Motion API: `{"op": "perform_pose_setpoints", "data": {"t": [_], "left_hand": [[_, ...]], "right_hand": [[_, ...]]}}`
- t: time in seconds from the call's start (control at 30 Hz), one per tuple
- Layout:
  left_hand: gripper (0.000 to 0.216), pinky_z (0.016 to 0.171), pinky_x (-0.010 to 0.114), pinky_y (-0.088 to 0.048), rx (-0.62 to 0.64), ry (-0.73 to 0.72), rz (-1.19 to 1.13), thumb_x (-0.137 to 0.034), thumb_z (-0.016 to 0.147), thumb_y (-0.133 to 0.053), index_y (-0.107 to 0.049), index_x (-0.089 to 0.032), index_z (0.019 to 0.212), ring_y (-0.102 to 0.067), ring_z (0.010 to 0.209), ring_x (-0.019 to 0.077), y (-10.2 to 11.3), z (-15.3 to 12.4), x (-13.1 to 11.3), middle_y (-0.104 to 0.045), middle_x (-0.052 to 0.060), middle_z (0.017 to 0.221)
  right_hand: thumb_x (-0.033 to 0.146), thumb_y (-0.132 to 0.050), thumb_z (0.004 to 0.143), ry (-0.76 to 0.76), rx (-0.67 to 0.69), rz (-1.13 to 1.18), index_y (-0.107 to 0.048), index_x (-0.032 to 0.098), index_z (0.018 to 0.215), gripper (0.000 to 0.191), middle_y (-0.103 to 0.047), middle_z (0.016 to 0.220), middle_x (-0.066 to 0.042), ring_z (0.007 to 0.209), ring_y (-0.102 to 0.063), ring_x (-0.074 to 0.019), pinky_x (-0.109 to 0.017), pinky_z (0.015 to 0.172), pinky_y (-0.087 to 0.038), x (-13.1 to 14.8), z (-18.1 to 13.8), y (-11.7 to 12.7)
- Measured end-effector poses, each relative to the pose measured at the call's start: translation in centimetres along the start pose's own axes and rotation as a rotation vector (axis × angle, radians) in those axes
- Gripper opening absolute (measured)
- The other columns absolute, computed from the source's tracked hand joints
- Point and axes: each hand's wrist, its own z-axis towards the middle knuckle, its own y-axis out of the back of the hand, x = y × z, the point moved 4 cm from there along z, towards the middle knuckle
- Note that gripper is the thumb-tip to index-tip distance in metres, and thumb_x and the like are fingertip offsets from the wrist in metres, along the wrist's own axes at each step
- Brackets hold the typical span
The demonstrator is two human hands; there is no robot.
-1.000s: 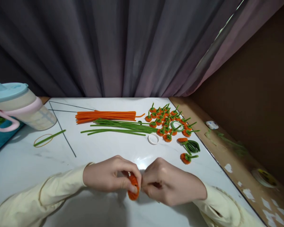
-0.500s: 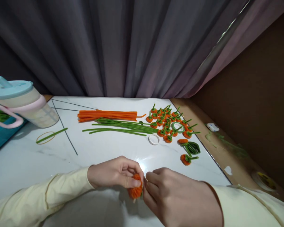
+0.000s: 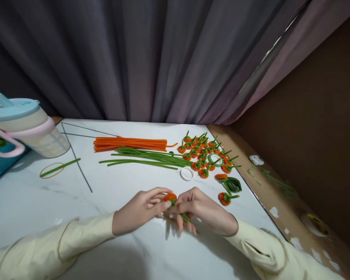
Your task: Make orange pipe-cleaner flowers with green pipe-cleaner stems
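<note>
My left hand [image 3: 140, 208] and my right hand [image 3: 202, 210] meet near the front of the white table [image 3: 32, 202]. Both pinch one small orange pipe-cleaner pumpkin [image 3: 169, 197] with a green stem [image 3: 184, 217] that runs down under my right fingers. Pale yellow sleeves cover both forearms. Farther back lie a bundle of orange pipe cleaners [image 3: 131, 143] and a bundle of green pipe cleaners [image 3: 146, 157].
Several finished orange pumpkins [image 3: 204, 153] are heaped at the back right, with one [image 3: 224, 198] apart near my right hand. A white ring [image 3: 187, 173] and a green tape roll [image 3: 215, 158] lie there. A lidded cup [image 3: 26, 126] stands far left. Dark curtain behind.
Both hands have moved away from me across the table with the pumpkin. My right hand has turned and now shows the green stem under its fingers.
</note>
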Motion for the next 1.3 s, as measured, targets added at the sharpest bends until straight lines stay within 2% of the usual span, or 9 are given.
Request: {"op": "perform_pose_setpoints", "data": {"t": [0.13, 0.23, 0.37, 0.57, 0.7, 0.8, 0.9, 1.03, 1.3], "left_hand": [[0.034, 0.067, 0.026, -0.051, -0.045, -0.028, 0.040, -0.043, 0.084, -0.055, -0.061, -0.012, 0.097, -0.063, 0.073, 0.0158, 0.0, 0.1, 0.6, -0.067, 0.005, 0.080], [0.039, 0.057, 0.025, -0.050, -0.102, 0.015, -0.005, -0.049, 0.083, -0.055, -0.061, -0.011, 0.088, -0.061, 0.058, 0.0137, 0.4, 0.5, 1.0, -0.065, 0.004, 0.066], [0.042, 0.054, 0.025, -0.049, -0.121, 0.074, -0.076, -0.052, 0.084, -0.052, -0.060, -0.011, 0.091, -0.062, 0.053, 0.0138, 0.9, 0.7, 1.4, -0.066, 0.005, 0.064], [0.044, 0.052, 0.026, -0.050, -0.092, 0.049, -0.089, -0.054, 0.083, -0.053, -0.056, -0.011, 0.091, -0.062, 0.052, 0.0142, 0.5, 0.7, 1.7, -0.065, 0.004, 0.063], [0.044, 0.057, 0.028, -0.051, -0.066, 0.018, -0.057, -0.054, 0.084, -0.050, -0.050, -0.013, 0.101, -0.063, 0.059, 0.0160, 0.2, 0.7, 1.8, -0.063, 0.003, 0.068], [0.038, 0.062, 0.028, -0.052, -0.028, -0.021, 0.004, -0.047, 0.085, -0.051, -0.049, -0.015, 0.104, -0.064, 0.073, 0.0173, 0.1, 0.6, 1.7, -0.063, 0.006, 0.086], [0.033, 0.070, 0.027, -0.050, -0.048, -0.153, 0.258, -0.037, 0.084, -0.058, -0.052, -0.017, 0.108, -0.061, 0.082, 0.0172, 0.6, 0.5, 1.2, -0.064, 0.008, 0.099], [0.027, 0.075, 0.024, -0.049, -0.134, -0.339, 0.570, -0.029, 0.088, -0.054, -0.057, -0.018, 0.112, -0.063, 0.081, 0.0152, 1.1, 0.3, 0.9, -0.067, 0.007, 0.102], [0.017, 0.064, 0.019, -0.054, -0.231, -0.526, 0.577, -0.022, 0.085, -0.058, -0.063, -0.015, 0.100, -0.068, 0.071, 0.0140, 1.1, 0.0, 0.4, -0.072, 0.006, 0.089]], "right_hand": [[0.048, -0.061, 0.074, 0.028, 0.073, 0.196, -0.063, 0.007, 0.072, 0.041, -0.066, 0.061, -0.008, 0.040, -0.052, -0.0088, -0.020, 0.038, -0.042, -1.1, 0.5, -0.6], [0.061, -0.050, 0.079, 0.132, -0.094, 0.083, -0.060, 0.010, 0.066, 0.054, -0.061, 0.055, -0.004, 0.038, -0.050, -0.0085, -0.020, 0.039, -0.042, -1.8, 0.5, 0.1], [0.050, -0.047, 0.087, 0.328, -0.455, -0.192, -0.057, 0.014, 0.069, 0.042, -0.056, 0.053, 0.001, 0.040, -0.045, -0.0071, -0.019, 0.041, -0.038, -2.2, 0.0, 1.7], [0.025, -0.056, 0.086, 0.846, -0.542, -0.574, -0.059, 0.016, 0.100, 0.018, -0.060, 0.093, -0.008, 0.075, -0.056, -0.0141, -0.024, 0.061, -0.047, -2.1, -0.6, 0.5], [0.018, -0.053, 0.087, 0.879, -0.552, -0.548, -0.060, 0.017, 0.094, 0.010, -0.058, 0.090, -0.006, 0.076, -0.057, -0.0132, -0.024, 0.065, -0.049, -2.4, -0.5, 0.1], [0.015, -0.051, 0.088, 0.919, -0.546, -0.552, -0.059, 0.018, 0.096, 0.012, -0.059, 0.090, -0.007, 0.082, -0.058, -0.0147, -0.026, 0.072, -0.049, -2.5, -0.5, 0.2], [0.012, -0.049, 0.088, 0.946, -0.546, -0.574, -0.057, 0.017, 0.102, 0.017, -0.059, 0.092, -0.008, 0.084, -0.057, -0.0158, -0.028, 0.073, -0.049, -2.6, -0.5, 0.5], [0.014, -0.049, 0.088, 0.942, -0.593, -0.597, -0.054, 0.017, 0.096, 0.010, -0.058, 0.086, -0.006, 0.079, -0.056, -0.0156, -0.027, 0.068, -0.048, -2.9, -0.4, 0.8], [0.015, -0.047, 0.089, 0.934, -0.563, -0.543, -0.057, 0.017, 0.088, 0.010, -0.061, 0.080, -0.007, 0.074, -0.057, -0.0159, -0.027, 0.066, -0.047, -2.8, -0.3, 0.5]]}}
